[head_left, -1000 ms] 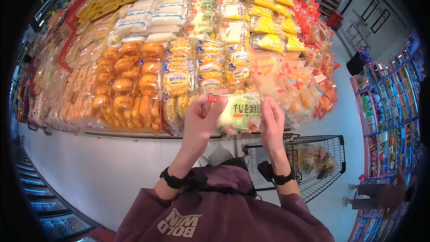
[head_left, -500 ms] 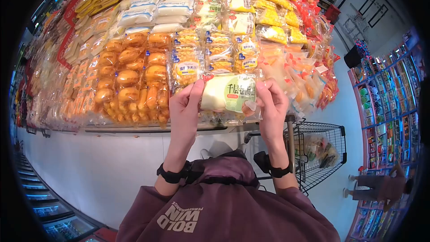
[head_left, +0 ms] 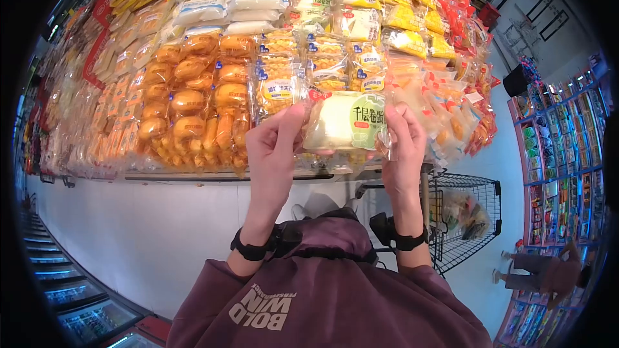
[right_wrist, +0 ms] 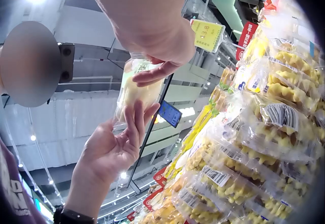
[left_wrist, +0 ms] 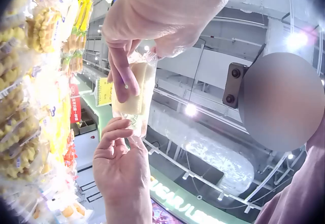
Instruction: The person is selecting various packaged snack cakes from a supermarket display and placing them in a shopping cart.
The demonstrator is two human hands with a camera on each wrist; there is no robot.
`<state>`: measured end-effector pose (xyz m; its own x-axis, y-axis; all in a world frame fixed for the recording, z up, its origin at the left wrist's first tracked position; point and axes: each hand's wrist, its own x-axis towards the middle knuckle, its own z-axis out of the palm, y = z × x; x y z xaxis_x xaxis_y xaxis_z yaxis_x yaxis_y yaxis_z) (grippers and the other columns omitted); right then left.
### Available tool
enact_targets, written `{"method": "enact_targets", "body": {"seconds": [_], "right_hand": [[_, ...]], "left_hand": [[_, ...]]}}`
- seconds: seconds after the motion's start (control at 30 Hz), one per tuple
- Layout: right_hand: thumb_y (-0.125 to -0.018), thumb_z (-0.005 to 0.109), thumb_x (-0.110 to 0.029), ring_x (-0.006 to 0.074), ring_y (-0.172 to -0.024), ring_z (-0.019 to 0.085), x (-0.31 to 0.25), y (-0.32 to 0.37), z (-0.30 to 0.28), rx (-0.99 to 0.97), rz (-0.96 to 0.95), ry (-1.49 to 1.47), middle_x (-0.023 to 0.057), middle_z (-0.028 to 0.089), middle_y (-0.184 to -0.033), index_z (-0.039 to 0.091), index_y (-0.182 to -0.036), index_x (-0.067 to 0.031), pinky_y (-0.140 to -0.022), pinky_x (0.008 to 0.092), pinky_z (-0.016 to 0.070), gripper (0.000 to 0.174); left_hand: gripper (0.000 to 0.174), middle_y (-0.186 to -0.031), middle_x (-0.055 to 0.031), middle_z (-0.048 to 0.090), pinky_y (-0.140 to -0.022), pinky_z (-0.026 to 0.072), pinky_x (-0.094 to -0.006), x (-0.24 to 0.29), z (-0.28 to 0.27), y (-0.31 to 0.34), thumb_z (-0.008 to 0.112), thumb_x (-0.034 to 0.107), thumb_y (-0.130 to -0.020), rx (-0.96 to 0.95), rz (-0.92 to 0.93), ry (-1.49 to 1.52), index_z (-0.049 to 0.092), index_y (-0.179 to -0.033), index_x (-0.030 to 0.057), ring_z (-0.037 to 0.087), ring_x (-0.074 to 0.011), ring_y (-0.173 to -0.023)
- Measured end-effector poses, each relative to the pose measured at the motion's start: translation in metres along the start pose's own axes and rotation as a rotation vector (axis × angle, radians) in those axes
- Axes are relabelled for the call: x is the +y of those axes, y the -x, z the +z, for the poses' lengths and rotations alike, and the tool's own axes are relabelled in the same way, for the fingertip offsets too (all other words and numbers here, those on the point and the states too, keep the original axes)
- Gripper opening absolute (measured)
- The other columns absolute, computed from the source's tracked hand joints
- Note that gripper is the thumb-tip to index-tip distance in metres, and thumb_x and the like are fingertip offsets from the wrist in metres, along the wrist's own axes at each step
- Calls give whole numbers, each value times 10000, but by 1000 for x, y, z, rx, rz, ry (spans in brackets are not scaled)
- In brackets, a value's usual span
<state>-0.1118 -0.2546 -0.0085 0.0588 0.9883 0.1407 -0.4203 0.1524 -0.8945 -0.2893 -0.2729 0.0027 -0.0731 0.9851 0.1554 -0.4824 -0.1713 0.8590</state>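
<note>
Both hands hold a clear-wrapped pale roll cake (head_left: 345,121) with a green label at its right half, raised in front of the bakery display. My left hand (head_left: 274,145) pinches the wrapper's left end, thumb on top. At the other end, my right hand (head_left: 405,145) grips the wrapper, its thumb beside the label. From below, the left wrist view shows fingers of the left hand (left_wrist: 157,23) lying under the pale cake (left_wrist: 136,89). In the right wrist view the right hand (right_wrist: 157,41) curls at the package's upper end.
Bagged waffles (head_left: 278,84) lie just beyond the hands, with bagged round buns (head_left: 190,100) to the left and yellow packets (head_left: 406,19) farther back. A wire shopping cart (head_left: 467,212) stands at right. Another person (head_left: 548,274) is by the shelves at far right.
The hands and roll cake have risen a little in the head view, then shifted right. The package stays held at both ends throughout.
</note>
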Motion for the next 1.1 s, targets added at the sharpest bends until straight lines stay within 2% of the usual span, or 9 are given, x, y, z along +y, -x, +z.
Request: {"method": "enact_targets", "body": {"seconds": [0.03, 0.13, 0.27, 0.33, 0.53, 0.73, 0.93, 1.03, 1.1], "right_hand": [[-1017, 529, -175, 51, -600, 604, 2, -2, -1, 10, -6, 5, -2, 590, -764, 512, -795, -71, -402, 241, 550, 246], [-1002, 559, -131, 57, -676, 614, 0, -2, -3, -81, 9, -61, 2, 604, -813, 538, -836, -57, -537, 235, 569, 183], [-945, 613, -8, 109, -882, 638, 1, 0, 9, -33, -233, 198, 31, 628, -903, 587, -948, -13, -785, 261, 542, 26], [-910, 630, 58, 145, -998, 638, -1, 2, 8, -74, -248, 232, 65, 658, -973, 603, -1001, 6, -900, 293, 507, 109], [-852, 634, 110, 261, -1102, 645, 3, -5, -3, -324, -412, 314, 190, 677, -1154, 613, -1024, 11, -1011, 407, 468, 199], [-722, 605, 148, 279, -1130, 636, -6, -2, 14, -337, -438, 404, 152, 701, -1127, 646, -1082, -4, -1041, 404, 449, 393], [-555, 614, 105, 281, -1107, 642, -18, -5, 17, -538, -630, 755, 78, 719, -1131, 708, -1083, -49, -986, 376, 465, 557], [-546, 638, 96, 279, -1105, 643, -21, -3, 18, -505, -661, 746, 86, 728, -1107, 721, -1011, -29, -949, 367, 483, 489], [-605, 686, 87, 241, -1107, 643, -14, -4, 15, -483, -635, 687, 84, 724, -1098, 702, -1042, -20, -933, 353, 491, 450]], "left_hand": [[250, -816, 0, 641, -624, 604, -270, 3, 4, 0, 564, 137, -1006, 19, -24, 34, 673, -1051, -83, 607, -38, -743], [177, -771, 7, 607, -683, 538, -228, 3, -1, -1, 653, 118, -950, -26, -24, -157, 685, -1024, -40, 588, -45, -691], [296, -1058, -99, 693, -857, 566, -263, 5, -12, -5, 756, -30, -820, -59, 84, -277, 648, -1094, -64, 678, -134, -948], [363, -1128, -135, 693, -917, 542, -280, 6, -15, -8, 789, -36, -779, -79, 142, -176, 643, -1111, -52, 679, -171, -1015], [430, -1158, -161, 695, -990, 493, -363, 2, -45, -18, 835, -27, -674, -280, 334, -304, 687, -1077, -26, 655, -249, -1102], [325, -1103, -131, 721, -970, 493, -373, 11, -44, -19, 815, -44, -622, -284, 358, -319, 748, -933, 22, 659, -252, -1091], [308, -1056, -77, 734, -911, 520, -359, 15, -44, -20, 766, -54, -585, -443, 592, -595, 767, -881, 31, 675, -247, -1035], [325, -1004, -83, 733, -872, 534, -351, 31, -35, -15, 760, -64, -575, -372, 744, -784, 760, -885, 34, 679, -256, -985], [295, -983, -76, 730, -840, 543, -336, 33, -35, -14, 773, -56, -626, -325, 716, -792, 744, -909, 21, 682, -224, -941]]}}
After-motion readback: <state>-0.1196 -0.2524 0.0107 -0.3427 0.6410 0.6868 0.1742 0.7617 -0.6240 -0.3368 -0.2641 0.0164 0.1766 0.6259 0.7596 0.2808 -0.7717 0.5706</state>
